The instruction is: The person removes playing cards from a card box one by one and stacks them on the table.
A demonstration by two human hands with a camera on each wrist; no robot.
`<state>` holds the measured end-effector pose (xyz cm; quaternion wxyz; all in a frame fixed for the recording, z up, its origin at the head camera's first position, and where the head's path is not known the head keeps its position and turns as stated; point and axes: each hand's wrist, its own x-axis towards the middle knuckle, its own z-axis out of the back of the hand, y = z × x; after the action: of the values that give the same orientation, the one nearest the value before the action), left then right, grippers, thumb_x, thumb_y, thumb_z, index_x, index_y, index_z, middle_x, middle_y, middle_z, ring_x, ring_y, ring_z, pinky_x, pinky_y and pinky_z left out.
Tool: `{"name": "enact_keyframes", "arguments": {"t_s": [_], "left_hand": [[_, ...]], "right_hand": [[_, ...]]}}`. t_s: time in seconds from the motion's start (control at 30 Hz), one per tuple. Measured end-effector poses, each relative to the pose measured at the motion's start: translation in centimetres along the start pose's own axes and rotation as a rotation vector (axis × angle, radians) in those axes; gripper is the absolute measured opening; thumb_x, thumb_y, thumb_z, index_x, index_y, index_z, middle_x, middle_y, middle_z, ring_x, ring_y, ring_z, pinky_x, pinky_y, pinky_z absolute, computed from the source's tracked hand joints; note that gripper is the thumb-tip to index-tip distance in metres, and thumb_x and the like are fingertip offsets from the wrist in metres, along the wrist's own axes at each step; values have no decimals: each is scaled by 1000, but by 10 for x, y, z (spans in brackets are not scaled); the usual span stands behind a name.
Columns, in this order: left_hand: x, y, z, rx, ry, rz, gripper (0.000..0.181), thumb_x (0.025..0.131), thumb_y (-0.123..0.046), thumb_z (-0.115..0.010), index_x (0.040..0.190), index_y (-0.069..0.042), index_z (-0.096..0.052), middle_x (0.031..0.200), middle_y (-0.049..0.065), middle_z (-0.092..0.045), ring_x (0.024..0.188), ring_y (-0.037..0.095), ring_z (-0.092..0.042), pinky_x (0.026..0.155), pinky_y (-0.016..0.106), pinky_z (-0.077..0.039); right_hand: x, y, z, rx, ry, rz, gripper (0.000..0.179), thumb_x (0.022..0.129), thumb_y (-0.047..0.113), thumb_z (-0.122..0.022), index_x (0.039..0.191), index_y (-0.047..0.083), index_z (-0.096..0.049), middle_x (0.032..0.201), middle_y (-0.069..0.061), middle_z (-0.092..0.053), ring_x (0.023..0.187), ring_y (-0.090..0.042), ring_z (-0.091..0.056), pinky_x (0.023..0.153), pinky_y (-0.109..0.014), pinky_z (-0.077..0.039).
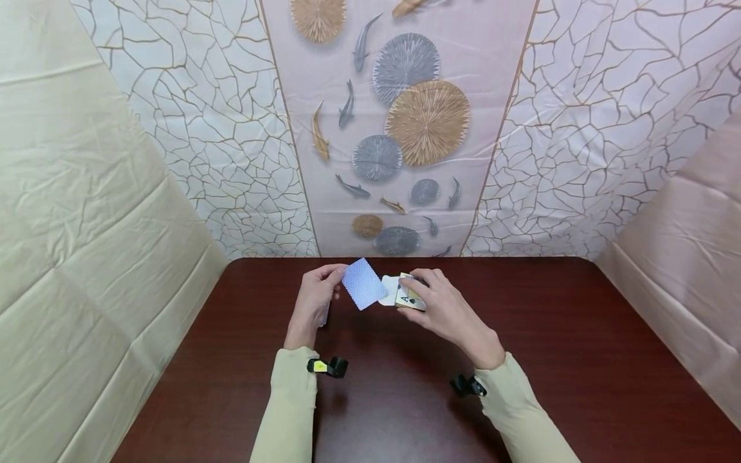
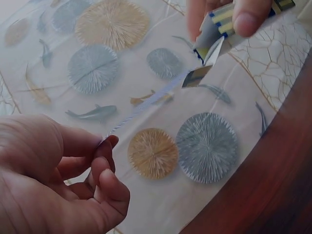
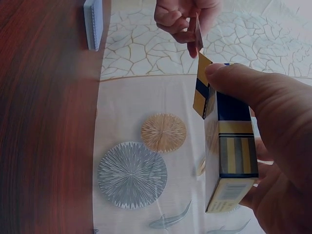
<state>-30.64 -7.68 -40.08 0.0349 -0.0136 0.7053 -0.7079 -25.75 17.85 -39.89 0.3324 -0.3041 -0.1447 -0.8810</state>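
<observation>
Thumb and fingers of my left hand (image 1: 312,296) pinch the left side of a playing card (image 1: 363,284), its blue patterned back showing in the head view. In the left wrist view the card is seen almost edge-on, stretching toward the box. My right hand (image 1: 450,312) grips a card box (image 3: 230,146) with blue, gold and white sides, and an ace design shows on its face in the head view. The box's flap (image 3: 201,92) stands out toward the left hand. The card's right corner overlaps the white end flap (image 1: 389,291) in the head view.
A stack of cards (image 3: 92,24) lies on the dark red-brown table (image 1: 382,399), partly hidden beneath the left hand in the head view. Behind the table's far edge hangs a patterned cloth (image 1: 428,122). Pale drapes (image 1: 116,257) border the sides. Each sleeve carries a wrist camera (image 1: 337,367).
</observation>
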Motion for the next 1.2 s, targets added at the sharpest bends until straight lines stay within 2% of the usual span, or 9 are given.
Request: {"name": "enact_keyframes", "arguments": {"t_s": [0.13,0.3,0.5,0.77,1.0,1.2], "left_hand": [[5,-1,4,33,-2,4,22,96,-19,-64,110,-4,-72,82,0,-57,72,16,-53,58,22,-47],[10,-2,9,47,25,7,21,95,-18,-65,108,-2,-72,81,0,-56,76,20,-54,61,23,-48],[19,1,18,111,57,-27,22,95,-16,-64,108,1,-69,75,-1,-55,67,13,-53,61,24,-48],[25,-1,33,257,81,-18,22,96,-21,-64,108,-3,-69,79,0,-57,69,13,-55,65,28,-49],[28,-1,46,344,96,9,22,98,-21,-61,108,-3,-69,86,3,-59,81,24,-61,74,36,-52],[37,8,57,406,107,62,24,98,-25,-60,111,-7,-68,93,4,-61,82,18,-61,84,43,-53]], "right_hand": [[0,0,0,-2,4,-5,49,76,29,-85,118,11,-67,116,-13,-62,99,-28,-55,79,-38,-49],[0,-1,-1,-1,12,-11,48,76,29,-84,118,12,-68,116,-13,-62,99,-28,-54,79,-38,-49],[-1,0,-2,9,13,-9,47,77,29,-84,117,12,-68,115,-13,-62,97,-27,-54,79,-38,-49],[-2,1,-3,18,17,-9,47,76,28,-84,117,12,-68,116,-12,-62,100,-26,-56,80,-39,-50],[-2,1,-2,39,36,-12,46,78,29,-83,117,12,-68,118,-12,-63,105,-28,-58,86,-41,-51],[-1,2,-2,32,42,-13,47,78,29,-83,118,12,-68,118,-12,-63,104,-28,-59,85,-42,-51]]}}
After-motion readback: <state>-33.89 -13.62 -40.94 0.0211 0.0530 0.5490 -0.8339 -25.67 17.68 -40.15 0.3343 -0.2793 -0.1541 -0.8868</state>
